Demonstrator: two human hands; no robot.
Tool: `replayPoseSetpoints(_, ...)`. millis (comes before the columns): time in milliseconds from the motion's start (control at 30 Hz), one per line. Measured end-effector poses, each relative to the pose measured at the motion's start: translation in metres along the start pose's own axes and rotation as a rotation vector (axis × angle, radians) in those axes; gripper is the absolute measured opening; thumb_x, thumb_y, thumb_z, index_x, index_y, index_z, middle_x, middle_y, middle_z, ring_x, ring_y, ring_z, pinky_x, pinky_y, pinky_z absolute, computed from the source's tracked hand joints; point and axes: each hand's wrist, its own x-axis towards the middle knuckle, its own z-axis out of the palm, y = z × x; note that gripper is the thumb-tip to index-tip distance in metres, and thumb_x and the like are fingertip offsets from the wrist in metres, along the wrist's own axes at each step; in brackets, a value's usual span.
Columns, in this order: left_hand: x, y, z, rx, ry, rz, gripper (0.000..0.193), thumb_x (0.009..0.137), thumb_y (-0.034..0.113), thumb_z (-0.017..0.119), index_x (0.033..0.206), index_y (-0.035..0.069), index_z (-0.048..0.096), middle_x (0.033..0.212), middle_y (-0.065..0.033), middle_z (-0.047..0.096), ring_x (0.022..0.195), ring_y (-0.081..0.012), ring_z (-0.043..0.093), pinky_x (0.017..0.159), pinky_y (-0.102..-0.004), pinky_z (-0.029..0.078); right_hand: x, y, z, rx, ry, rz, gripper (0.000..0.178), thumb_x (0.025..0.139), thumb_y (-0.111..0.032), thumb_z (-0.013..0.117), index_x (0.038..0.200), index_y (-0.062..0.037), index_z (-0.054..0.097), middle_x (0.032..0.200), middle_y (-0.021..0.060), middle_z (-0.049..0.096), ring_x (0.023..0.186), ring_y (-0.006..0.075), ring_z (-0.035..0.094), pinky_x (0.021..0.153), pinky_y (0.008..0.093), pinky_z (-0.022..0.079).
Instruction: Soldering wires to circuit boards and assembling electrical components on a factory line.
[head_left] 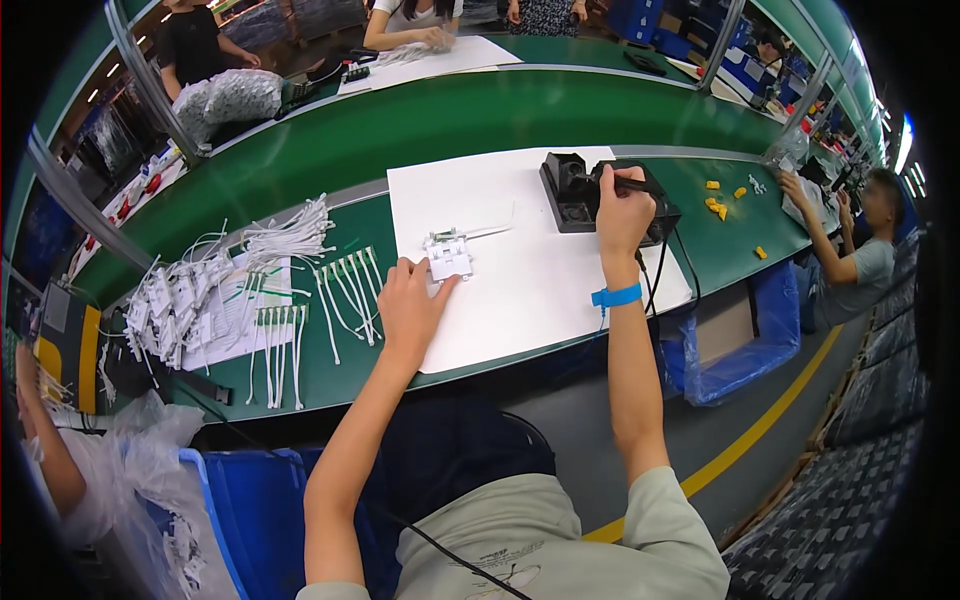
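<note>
A small white plastic housing [450,260] lies on a large white sheet [510,310], with a small green circuit board [440,237] at its far edge and a white cable running off to the right. My left hand [408,305] grips the housing's near edge between thumb and fingers. In my right hand [625,212] is a black soldering iron [634,184], held like a pen. Its front end points left into the black soldering stand [568,190]; the very tip is hard to make out.
Left on the green bench lie rows of white cables with green boards [280,318] and a heap of white housings [180,310]. Yellow pieces [717,208] lie at right. A blue-lined bin [740,350] stands below the bench. Co-workers sit at right and across.
</note>
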Motion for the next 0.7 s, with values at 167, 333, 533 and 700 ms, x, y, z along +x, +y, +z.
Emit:
replayPoseSetpoints(167,0.0,0.001,-0.001,-0.014,0.038,0.012,0.05,0.085,0.038,0.081,0.111,-0.004,0.073,0.094,-0.0122,0.06,0.086,-0.0267,0.062,0.071,-0.0391,0.052,0.001,0.008,0.016,-0.009,-0.019,0.101,0.023,0.094,-0.018,0.074,0.085,0.0008,0.066,0.063,0.0094,0.065,0.056,0.0173,0.062,0.057,0.0314,0.048)
replayPoseSetpoints(333,-0.001,0.001,-0.001,-0.022,0.032,0.001,0.051,0.085,0.038,0.081,0.112,-0.005,0.073,0.093,-0.0124,0.06,0.086,-0.0269,0.062,0.071,-0.0389,0.052,0.013,0.01,0.029,-0.021,-0.061,0.097,0.025,0.092,-0.021,0.076,0.084,0.0015,0.069,0.067,0.0141,0.07,0.059,0.0213,0.068,0.059,0.034,0.05)
replayPoseSetpoints(533,-0.001,-0.001,0.0,-0.048,0.05,0.003,0.051,0.086,0.038,0.08,0.112,-0.005,0.073,0.093,-0.0122,0.059,0.085,-0.0271,0.061,0.071,-0.0393,0.052,0.026,0.005,0.028,-0.208,-0.12,0.147,0.027,0.088,-0.026,0.078,0.083,-0.0007,0.072,0.078,0.0184,0.073,0.076,0.0392,0.071,0.07,0.0448,0.055)
replayPoseSetpoints(700,-0.002,-0.004,0.003,-0.061,0.015,-0.013,0.05,0.086,0.038,0.08,0.111,-0.004,0.073,0.094,-0.0123,0.059,0.086,-0.0273,0.061,0.071,-0.0398,0.051,0.03,0.001,0.028,-0.26,-0.118,0.111,0.024,0.088,-0.025,0.077,0.084,-0.0023,0.073,0.08,0.0173,0.073,0.079,0.0397,0.071,0.071,0.0456,0.055)
